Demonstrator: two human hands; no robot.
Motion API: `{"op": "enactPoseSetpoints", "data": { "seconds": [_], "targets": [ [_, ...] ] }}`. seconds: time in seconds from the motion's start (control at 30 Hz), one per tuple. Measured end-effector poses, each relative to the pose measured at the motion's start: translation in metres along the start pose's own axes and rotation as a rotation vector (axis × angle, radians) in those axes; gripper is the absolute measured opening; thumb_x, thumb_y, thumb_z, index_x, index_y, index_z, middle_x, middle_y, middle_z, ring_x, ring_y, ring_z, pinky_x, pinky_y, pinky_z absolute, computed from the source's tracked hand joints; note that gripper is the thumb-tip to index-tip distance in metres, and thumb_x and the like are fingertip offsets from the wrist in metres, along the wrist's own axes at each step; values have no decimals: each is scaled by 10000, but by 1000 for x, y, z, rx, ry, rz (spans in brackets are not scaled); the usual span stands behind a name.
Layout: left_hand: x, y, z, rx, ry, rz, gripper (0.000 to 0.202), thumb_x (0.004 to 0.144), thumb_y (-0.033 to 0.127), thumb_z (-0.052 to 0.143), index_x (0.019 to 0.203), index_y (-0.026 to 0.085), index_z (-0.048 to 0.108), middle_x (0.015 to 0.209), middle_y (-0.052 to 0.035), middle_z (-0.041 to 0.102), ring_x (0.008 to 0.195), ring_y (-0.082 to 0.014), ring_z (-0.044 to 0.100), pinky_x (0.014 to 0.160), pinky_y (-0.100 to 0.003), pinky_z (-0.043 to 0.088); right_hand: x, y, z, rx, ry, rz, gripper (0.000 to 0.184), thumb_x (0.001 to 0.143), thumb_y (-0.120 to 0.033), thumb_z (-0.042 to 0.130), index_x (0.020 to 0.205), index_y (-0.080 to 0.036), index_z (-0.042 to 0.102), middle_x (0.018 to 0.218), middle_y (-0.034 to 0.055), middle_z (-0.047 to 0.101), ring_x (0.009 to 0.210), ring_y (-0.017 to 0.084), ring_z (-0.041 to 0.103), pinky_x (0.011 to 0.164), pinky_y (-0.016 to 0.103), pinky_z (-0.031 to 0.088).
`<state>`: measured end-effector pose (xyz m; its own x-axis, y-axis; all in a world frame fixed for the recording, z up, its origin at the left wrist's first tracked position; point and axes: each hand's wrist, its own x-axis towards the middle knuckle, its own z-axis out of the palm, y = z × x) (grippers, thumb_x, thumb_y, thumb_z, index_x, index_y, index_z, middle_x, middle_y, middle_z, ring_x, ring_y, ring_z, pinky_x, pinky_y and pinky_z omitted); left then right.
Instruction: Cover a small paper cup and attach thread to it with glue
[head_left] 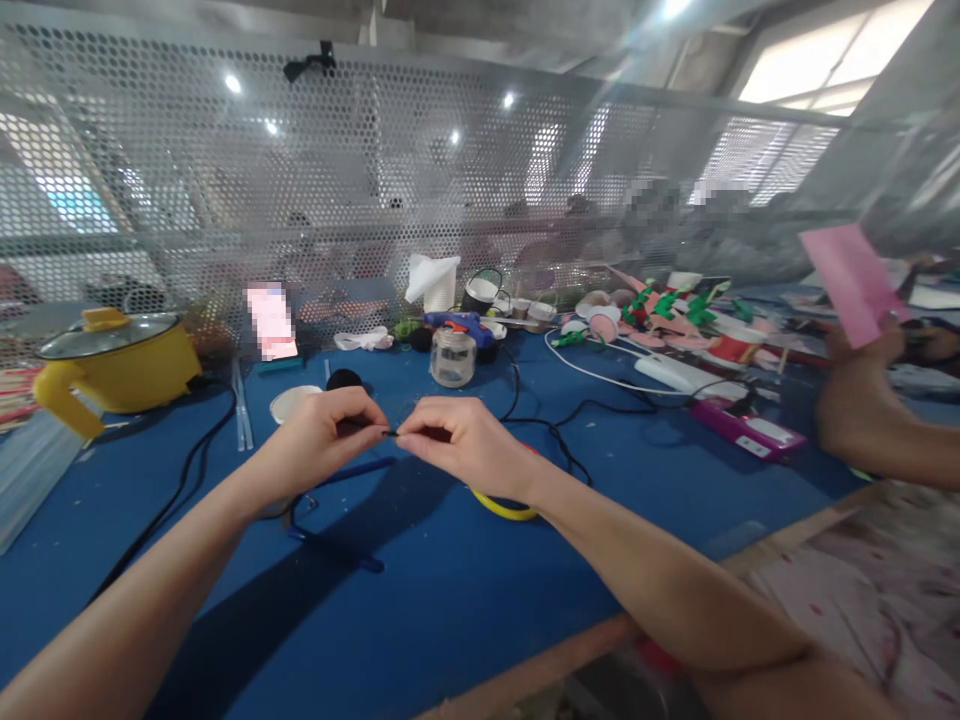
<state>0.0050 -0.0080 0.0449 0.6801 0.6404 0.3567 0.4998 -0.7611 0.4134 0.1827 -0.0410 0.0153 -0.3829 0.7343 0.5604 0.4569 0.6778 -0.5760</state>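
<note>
Above the blue tabletop [442, 530], my left hand [334, 425] and my right hand [465, 440] meet almost fingertip to fingertip. Both are closed in a pinch on a thin black strand [390, 433], a short piece of which shows between them; its exact kind is too small to tell. Under my left hand lies an object with slim blue arms [337, 540], partly covered. A curved yellow item [506, 508] shows below my right wrist, mostly hidden. Just beyond the hands are a clear jar [452, 358] and a round white piece [292, 403].
Left stands a yellow electric pot [139, 365] with a glass lid; a phone [271, 322] leans farther back. A blue glue gun [469, 325] rests behind the jar. Cords cross toward a purple power strip [746, 430]. At right, another person's hand [874, 350] holds pink paper [851, 280].
</note>
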Motion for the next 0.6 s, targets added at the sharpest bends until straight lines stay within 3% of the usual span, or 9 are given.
{"op": "enactPoseSetpoints", "data": {
  "seconds": [0.17, 0.27, 0.37, 0.47, 0.6],
  "targets": [
    [-1, 5, 9, 8, 58, 9, 127, 754, 205, 505, 661, 144, 566, 597, 14, 520, 542, -80, 466, 496, -182, 364, 2, 6, 3, 48, 129, 163, 103, 755, -181, 535, 706, -132, 611, 646, 11, 578, 585, 88, 506, 540, 204, 390],
    [-3, 10, 14, 151, 93, 128, 139, 760, 152, 473, 677, 136, 584, 660, -20, 546, 580, -92, 484, 534, -200, 380, 1, 8, 6, -80, 134, 89, 112, 752, -116, 514, 697, -138, 610, 644, 9, 564, 604, 93, 503, 565, 210, 383],
    [-3, 12, 13, 241, 106, 198, 168, 782, 154, 442, 705, 135, 590, 701, -38, 556, 608, -102, 496, 559, -212, 388, -1, 7, 8, -208, 41, -23, 147, 753, -73, 490, 677, -131, 601, 628, 12, 535, 608, 100, 486, 575, 218, 374],
    [-2, 12, 7, 248, 94, 160, 160, 775, 167, 459, 687, 141, 590, 675, -22, 546, 594, -96, 492, 552, -204, 384, -2, 3, 8, -249, -51, -97, 153, 767, -89, 480, 679, -123, 601, 657, 27, 537, 620, 108, 486, 582, 225, 379],
    [-1, 6, -2, 77, 26, -9, 145, 753, 235, 500, 681, 149, 592, 656, -6, 563, 597, -101, 512, 546, -202, 394, -2, -2, 2, -157, -66, -117, 139, 776, -98, 475, 769, -120, 612, 717, 39, 569, 650, 104, 509, 616, 226, 404]
  ]
}}
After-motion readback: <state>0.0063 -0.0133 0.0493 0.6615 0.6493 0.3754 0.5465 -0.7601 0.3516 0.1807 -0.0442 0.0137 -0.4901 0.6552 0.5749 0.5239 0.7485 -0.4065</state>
